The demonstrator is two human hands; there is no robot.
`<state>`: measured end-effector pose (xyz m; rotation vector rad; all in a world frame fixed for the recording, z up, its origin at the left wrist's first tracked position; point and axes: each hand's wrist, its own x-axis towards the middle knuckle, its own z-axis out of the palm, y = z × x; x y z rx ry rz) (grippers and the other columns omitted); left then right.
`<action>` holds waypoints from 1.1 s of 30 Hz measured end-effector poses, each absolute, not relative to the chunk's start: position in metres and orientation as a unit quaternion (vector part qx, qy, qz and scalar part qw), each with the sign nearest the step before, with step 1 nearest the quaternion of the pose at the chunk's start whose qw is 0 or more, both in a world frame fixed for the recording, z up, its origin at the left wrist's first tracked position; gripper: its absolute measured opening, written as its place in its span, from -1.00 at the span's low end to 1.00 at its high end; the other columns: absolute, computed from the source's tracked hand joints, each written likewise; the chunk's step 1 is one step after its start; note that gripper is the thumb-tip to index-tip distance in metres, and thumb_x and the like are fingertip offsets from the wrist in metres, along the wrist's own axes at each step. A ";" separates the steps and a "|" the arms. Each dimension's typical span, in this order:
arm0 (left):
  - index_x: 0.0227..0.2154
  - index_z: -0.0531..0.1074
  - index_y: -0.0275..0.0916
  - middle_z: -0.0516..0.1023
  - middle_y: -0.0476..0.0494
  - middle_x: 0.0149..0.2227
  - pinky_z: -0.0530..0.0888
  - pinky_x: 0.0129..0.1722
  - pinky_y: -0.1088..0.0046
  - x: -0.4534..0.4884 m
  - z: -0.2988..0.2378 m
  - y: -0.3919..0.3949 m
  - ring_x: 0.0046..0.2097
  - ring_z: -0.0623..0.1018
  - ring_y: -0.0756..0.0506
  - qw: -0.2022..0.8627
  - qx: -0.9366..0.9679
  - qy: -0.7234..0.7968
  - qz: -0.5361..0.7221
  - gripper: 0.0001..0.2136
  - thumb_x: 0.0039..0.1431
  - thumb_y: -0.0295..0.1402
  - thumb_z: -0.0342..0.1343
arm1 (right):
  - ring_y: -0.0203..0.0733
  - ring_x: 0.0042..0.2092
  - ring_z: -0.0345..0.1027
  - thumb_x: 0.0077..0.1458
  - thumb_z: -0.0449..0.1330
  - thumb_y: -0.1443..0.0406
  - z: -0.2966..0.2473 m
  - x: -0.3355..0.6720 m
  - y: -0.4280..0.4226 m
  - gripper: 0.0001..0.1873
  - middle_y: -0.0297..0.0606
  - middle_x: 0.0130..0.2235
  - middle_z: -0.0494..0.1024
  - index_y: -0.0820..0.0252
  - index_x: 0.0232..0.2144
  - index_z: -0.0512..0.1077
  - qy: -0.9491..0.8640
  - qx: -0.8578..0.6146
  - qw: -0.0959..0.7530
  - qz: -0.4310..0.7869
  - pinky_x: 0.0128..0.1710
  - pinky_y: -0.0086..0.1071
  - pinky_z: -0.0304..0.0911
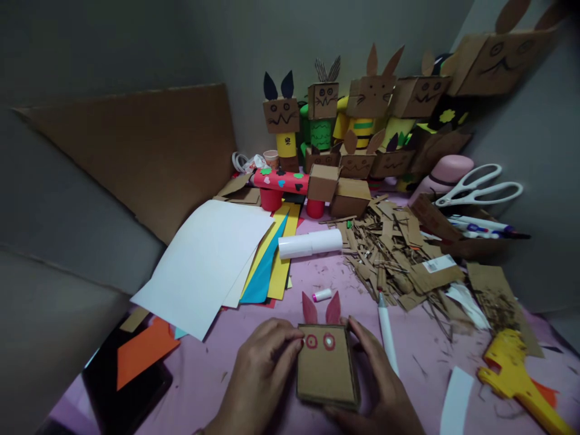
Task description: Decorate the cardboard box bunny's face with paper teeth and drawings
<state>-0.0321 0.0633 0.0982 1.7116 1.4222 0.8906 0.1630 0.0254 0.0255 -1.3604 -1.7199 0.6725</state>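
A small cardboard box head (pixel 325 377) with two pink paper ears sits low in the middle of the head view. Two red rings form its eyes; the right eye (pixel 328 342) has a white centre, the left eye (pixel 311 342) a dark dot. My left hand (pixel 267 365) has thumb and forefinger pinched at the box's upper left edge; whatever is between the fingertips is too small to make out. My right hand (pixel 378 380) is wrapped round the box's right side, gripping it. Just beyond the ears lies a pink-tipped marker cap (pixel 322 295). An uncapped marker (pixel 387 332) rests beside my right hand.
White paper sheets (pixel 203 254) and coloured sheets lie left. A white tube (pixel 310 243) lies ahead, cardboard scraps (pixel 385 241) beyond it to the right. White scissors (pixel 480 190) and a yellow glue gun (pixel 512 374) are at right. Finished cardboard animals (pixel 281 115) stand at the back.
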 end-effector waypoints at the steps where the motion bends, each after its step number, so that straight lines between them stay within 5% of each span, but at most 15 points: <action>1: -0.39 0.55 -0.12 0.58 -0.12 -0.35 0.46 -0.28 0.34 -0.033 0.100 0.064 -0.28 0.56 -0.15 0.351 0.681 0.548 0.337 -0.86 0.20 -0.39 0.10 | 0.27 0.21 0.21 -0.21 0.41 0.22 0.025 0.164 0.025 0.15 -0.06 0.23 0.27 -0.02 0.31 -0.14 -0.690 -0.537 0.409 0.262 0.12 0.06 0.29; 17: -0.49 0.55 -0.14 0.61 -0.12 -0.47 0.39 -0.44 0.40 -0.037 0.110 0.082 -0.43 0.55 -0.14 0.320 0.741 0.544 0.227 -0.87 0.12 -0.43 0.16 | 0.29 0.19 0.22 -0.11 0.31 0.19 0.026 0.164 0.028 0.07 -0.04 0.21 0.26 -0.03 0.33 -0.20 -0.712 -0.521 0.403 0.245 0.10 0.10 0.30; 33: -0.48 0.39 -0.19 0.47 -0.05 -0.39 0.34 -0.33 0.39 -0.030 0.113 0.079 -0.33 0.45 -0.09 0.427 0.677 0.551 0.235 -0.86 0.18 -0.38 0.04 | 0.26 0.17 0.26 -0.09 0.33 0.15 0.027 0.166 0.030 0.10 -0.01 0.19 0.29 0.03 0.35 -0.22 -0.735 -0.503 0.395 0.226 0.07 0.07 0.34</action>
